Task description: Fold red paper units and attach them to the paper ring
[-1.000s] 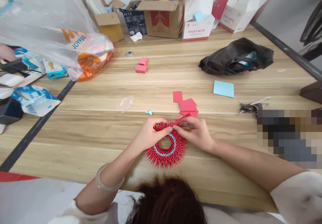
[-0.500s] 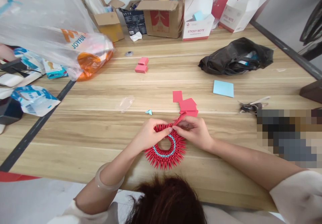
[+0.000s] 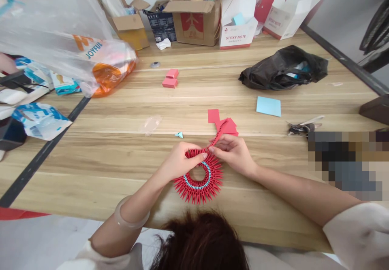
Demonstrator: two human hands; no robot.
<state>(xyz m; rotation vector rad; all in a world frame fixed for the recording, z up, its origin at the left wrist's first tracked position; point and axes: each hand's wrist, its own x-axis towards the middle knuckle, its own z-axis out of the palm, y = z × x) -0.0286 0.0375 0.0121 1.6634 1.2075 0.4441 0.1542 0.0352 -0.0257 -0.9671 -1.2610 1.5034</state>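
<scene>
Pinching with both hands over the red paper ring (image 3: 198, 183), which lies flat on the bench (image 3: 121, 160) at the near middle, right in front of me. My left hand (image 3: 181, 161) rests on the ring's far left rim, thumb and forefinger closed in a narrow grip on the folded points there. My right hand (image 3: 233, 152) comes in from the right, its grip closed on a red paper strip (image 3: 219, 133) that slants up and away from the fingertips toward the far right. The two sets of fingertips meet, touching, just above the ring's far edge. The ring has red spikes all around and a thin light-blue band lining its inner hole.

Just beyond my right hand, loose red paper squares (image 3: 223, 122) lie in an overlapping pile. A tiny light-blue folded triangle (image 3: 179, 135) sits just left of them, with a scrap of clear plastic (image 3: 150, 124) further left. A light-blue note pad (image 3: 268, 106) lies to the right, and a black plastic bag (image 3: 282, 72) beyond it. Two pink pads (image 3: 170, 79) sit at the far middle. A large clear bag with orange print (image 3: 91, 59) fills the far left, and open cardboard boxes (image 3: 194, 17) and a white sticky-note box (image 3: 238, 29) line the far edge
</scene>
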